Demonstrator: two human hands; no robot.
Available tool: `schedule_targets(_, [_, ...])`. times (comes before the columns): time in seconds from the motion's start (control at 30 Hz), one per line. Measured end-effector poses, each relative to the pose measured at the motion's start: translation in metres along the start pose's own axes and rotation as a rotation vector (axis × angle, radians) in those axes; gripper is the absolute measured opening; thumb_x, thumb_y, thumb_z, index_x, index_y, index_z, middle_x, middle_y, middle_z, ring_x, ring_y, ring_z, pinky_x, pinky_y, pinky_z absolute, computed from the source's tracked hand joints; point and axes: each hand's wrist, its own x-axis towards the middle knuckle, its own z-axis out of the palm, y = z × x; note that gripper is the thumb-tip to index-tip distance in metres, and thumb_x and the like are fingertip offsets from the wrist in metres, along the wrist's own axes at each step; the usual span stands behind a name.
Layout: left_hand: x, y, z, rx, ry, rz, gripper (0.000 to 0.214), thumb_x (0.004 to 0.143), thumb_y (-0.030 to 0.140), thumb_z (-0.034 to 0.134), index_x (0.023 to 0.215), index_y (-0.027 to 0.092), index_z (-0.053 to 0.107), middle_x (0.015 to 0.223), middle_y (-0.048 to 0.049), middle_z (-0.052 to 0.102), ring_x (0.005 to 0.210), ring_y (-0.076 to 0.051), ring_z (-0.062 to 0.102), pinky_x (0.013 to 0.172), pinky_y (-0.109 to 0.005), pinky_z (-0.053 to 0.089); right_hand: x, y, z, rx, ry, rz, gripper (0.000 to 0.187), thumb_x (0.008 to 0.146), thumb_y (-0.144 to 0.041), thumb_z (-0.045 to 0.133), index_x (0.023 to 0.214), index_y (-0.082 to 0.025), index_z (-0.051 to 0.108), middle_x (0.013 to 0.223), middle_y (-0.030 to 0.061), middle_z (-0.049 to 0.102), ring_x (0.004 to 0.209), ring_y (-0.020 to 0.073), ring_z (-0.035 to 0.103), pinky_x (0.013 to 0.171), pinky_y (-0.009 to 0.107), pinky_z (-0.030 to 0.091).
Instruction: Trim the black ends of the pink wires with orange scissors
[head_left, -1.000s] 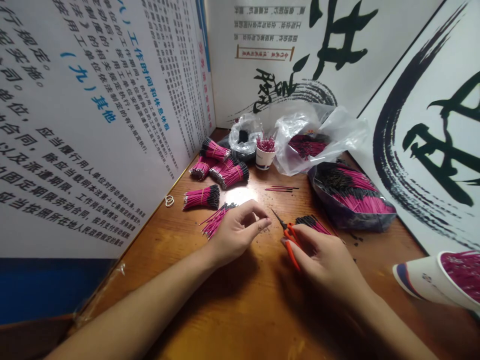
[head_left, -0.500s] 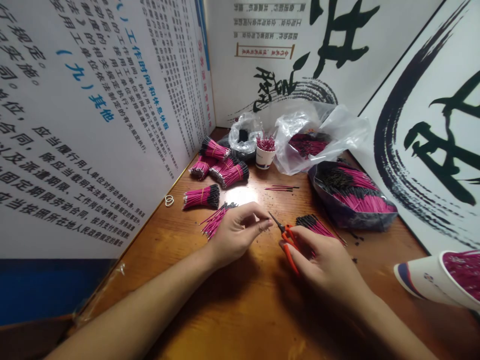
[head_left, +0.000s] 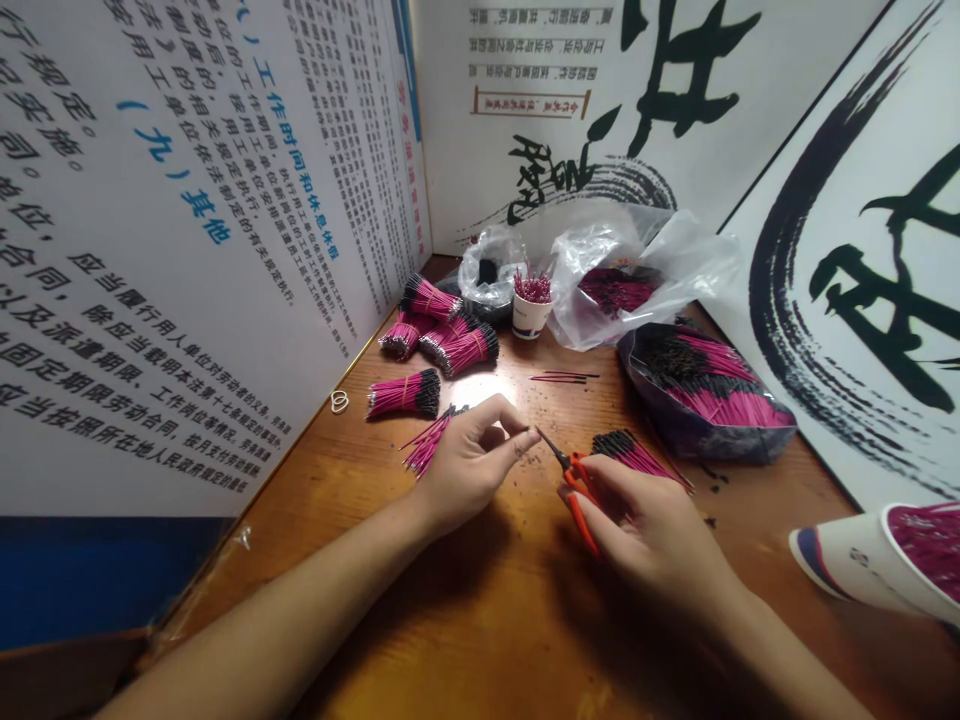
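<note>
My right hand (head_left: 645, 505) is wrapped round the orange handles of small scissors (head_left: 577, 480). Their dark, narrow tips point up and left, right by the fingertips of my left hand (head_left: 480, 450). Thumb and forefinger of that left hand are pinched together; a tiny dark bit shows at their tips, too small to name. Under and behind the left hand lies a loose pile of pink wires (head_left: 425, 445) with black ends. Another loose pile of black-ended pink wires (head_left: 637, 455) lies beyond my right hand, partly covered by it.
Rubber-banded wire bundles (head_left: 405, 395) lie at the back left. A paper cup (head_left: 531, 318) of wires stands near a clear plastic bag (head_left: 600, 240). An open dark bag (head_left: 705, 435) of wires sits at right, with a tilted paper cup (head_left: 840, 560) nearer. Boards enclose the wooden table (head_left: 465, 620).
My left fingertips have shifted slightly left and up, and the tiny dark bit now shows between them. The right hand with the scissors has barely moved.
</note>
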Motion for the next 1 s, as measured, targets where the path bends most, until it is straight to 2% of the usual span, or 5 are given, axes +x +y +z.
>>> schedule_targets(0.3, [0.004, 0.003, -0.003, 0.054, -0.071, -0.004, 0.026, 0.087, 0.036, 0.064, 0.074, 0.017, 0.053, 0.062, 0.0042, 0.048, 0.057, -0.008, 0.043, 0.054, -0.021, 0.032, -0.001, 0.002, -0.002, 0.004, -0.006, 0.022, 0.018, 0.089, -0.034, 0.053, 0.085, -0.020, 0.063, 0.059, -0.0029, 0.059, 0.050, 0.0119, 0.051, 0.051, 0.023, 0.037])
schedule_targets(0.47, [0.017, 0.010, -0.026, 0.422, -0.009, 0.092, 0.032, 0.092, 0.035, 0.055, 0.067, 0.017, 0.050, 0.061, 0.0039, 0.046, 0.058, -0.009, 0.041, 0.056, -0.024, 0.030, 0.008, 0.020, -0.012, -0.149, 0.060, 0.212, 0.027, 0.089, -0.045, 0.052, 0.081, -0.022, 0.063, 0.063, 0.0001, 0.063, 0.055, 0.0163, 0.056, 0.052, 0.025, 0.036])
schedule_targets(0.57, [0.024, 0.013, -0.040, 0.717, 0.031, 0.053, 0.027, 0.092, 0.030, 0.051, 0.068, 0.018, 0.048, 0.063, 0.0026, 0.050, 0.060, -0.012, 0.045, 0.059, -0.026, 0.030, 0.013, 0.033, -0.018, -0.343, -0.038, 0.321, 0.024, 0.086, -0.043, 0.053, 0.079, -0.023, 0.062, 0.072, 0.0036, 0.069, 0.062, 0.0203, 0.062, 0.052, 0.026, 0.033])
schedule_targets(0.73, [0.026, 0.012, -0.048, 1.164, -0.122, -0.070, 0.021, 0.090, 0.029, 0.050, 0.071, 0.019, 0.052, 0.077, -0.0041, 0.064, 0.074, -0.019, 0.056, 0.061, -0.030, 0.032, 0.018, 0.039, -0.025, -0.485, -0.149, 0.461, 0.021, 0.085, -0.041, 0.052, 0.078, -0.024, 0.061, 0.083, 0.0045, 0.073, 0.072, 0.0231, 0.066, 0.053, 0.026, 0.030])
schedule_targets(1.0, [0.021, 0.008, -0.041, 1.285, -0.133, -0.058, 0.016, 0.092, 0.032, 0.048, 0.084, 0.019, 0.052, 0.091, -0.0078, 0.063, 0.085, -0.024, 0.057, 0.072, -0.035, 0.041, 0.019, 0.037, -0.024, -0.460, -0.174, 0.471, 0.021, 0.081, -0.041, 0.053, 0.074, -0.025, 0.063, 0.079, 0.0038, 0.073, 0.070, 0.0235, 0.065, 0.054, 0.028, 0.031])
